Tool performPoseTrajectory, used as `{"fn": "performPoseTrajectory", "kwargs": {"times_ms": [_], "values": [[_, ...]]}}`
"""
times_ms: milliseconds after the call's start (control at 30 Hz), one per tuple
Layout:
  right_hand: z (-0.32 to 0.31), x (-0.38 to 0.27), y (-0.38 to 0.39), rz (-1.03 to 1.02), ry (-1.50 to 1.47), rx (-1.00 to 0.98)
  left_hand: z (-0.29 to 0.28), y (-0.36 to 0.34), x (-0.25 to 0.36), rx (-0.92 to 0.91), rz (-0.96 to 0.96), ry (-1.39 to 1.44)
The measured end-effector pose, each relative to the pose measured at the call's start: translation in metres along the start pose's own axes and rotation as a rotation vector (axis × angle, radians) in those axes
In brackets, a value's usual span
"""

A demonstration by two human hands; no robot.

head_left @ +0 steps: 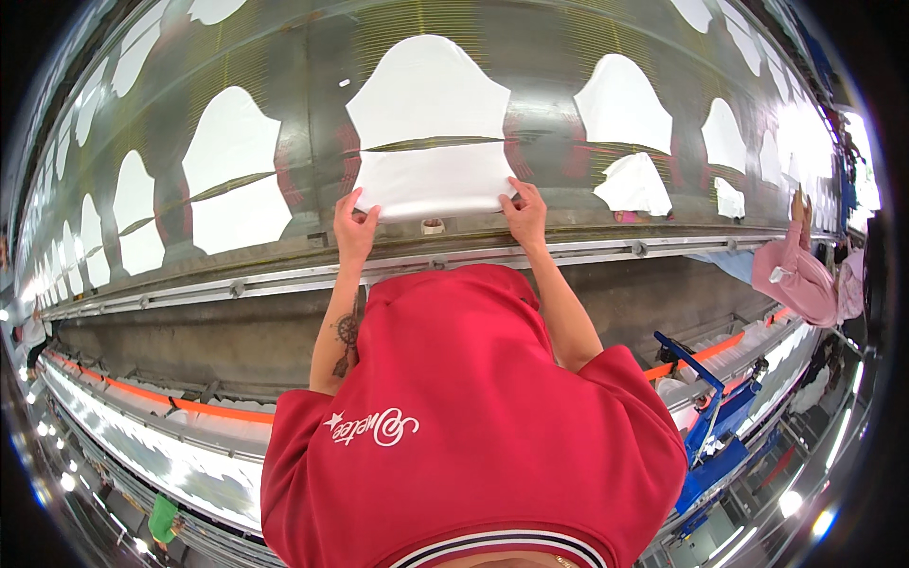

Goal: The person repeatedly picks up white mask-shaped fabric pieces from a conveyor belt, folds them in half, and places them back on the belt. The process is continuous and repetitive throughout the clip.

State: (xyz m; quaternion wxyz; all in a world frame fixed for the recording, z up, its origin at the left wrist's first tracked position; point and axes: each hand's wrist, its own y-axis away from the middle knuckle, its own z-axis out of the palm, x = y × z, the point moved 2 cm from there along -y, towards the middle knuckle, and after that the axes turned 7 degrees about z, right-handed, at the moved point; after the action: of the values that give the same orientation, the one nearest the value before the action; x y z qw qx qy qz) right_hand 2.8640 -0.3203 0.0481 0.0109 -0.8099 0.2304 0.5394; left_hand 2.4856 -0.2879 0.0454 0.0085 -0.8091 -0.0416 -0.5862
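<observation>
A white cut fabric piece lies along the near edge of a long dark table, straight in front of me. My left hand pinches its near left corner between thumb and fingers. At the near right corner, my right hand grips the same piece. Its near edge looks slightly raised and curved between my hands. Just beyond lies a larger white piece with a rounded top, with a narrow dark gap between the two. Red and yellow lines mark the tabletop around them.
Similar white pieces lie in rows to both sides; a crumpled one is at right. A small roll sits by the metal rail. A person in pink stands far right. A blue frame stands behind.
</observation>
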Motion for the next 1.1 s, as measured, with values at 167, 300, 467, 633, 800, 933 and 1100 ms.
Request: {"fn": "performPoseTrajectory", "kwargs": {"times_ms": [167, 300, 467, 633, 800, 933, 1100], "values": [[0.0004, 0.0022, 0.0005, 0.025, -0.034, -0.005, 0.0002, 0.0023, 0.0023, 0.002, -0.013, -0.005], [-0.0002, 0.0019, 0.0014, -0.014, -0.027, -0.003, 0.0005, 0.0028, 0.0046, 0.009, -0.013, -0.007], [-0.0004, 0.0043, 0.0012, 0.013, -0.001, 0.001, -0.0007, 0.0034, 0.0050, -0.009, -0.016, -0.008], [-0.0011, 0.0058, 0.0016, -0.027, 0.014, 0.005, 0.0001, 0.0046, 0.0069, -0.004, 0.006, -0.010], [-0.0004, 0.0079, 0.0015, -0.021, -0.009, 0.015, 0.0002, 0.0041, 0.0095, -0.008, -0.006, -0.017], [0.0002, 0.0090, 0.0008, -0.024, -0.026, 0.019, 0.0001, 0.0037, 0.0095, -0.010, -0.002, -0.019], [0.0003, 0.0073, 0.0014, -0.027, -0.020, 0.024, -0.0001, 0.0041, 0.0072, -0.009, 0.009, -0.023]]}}
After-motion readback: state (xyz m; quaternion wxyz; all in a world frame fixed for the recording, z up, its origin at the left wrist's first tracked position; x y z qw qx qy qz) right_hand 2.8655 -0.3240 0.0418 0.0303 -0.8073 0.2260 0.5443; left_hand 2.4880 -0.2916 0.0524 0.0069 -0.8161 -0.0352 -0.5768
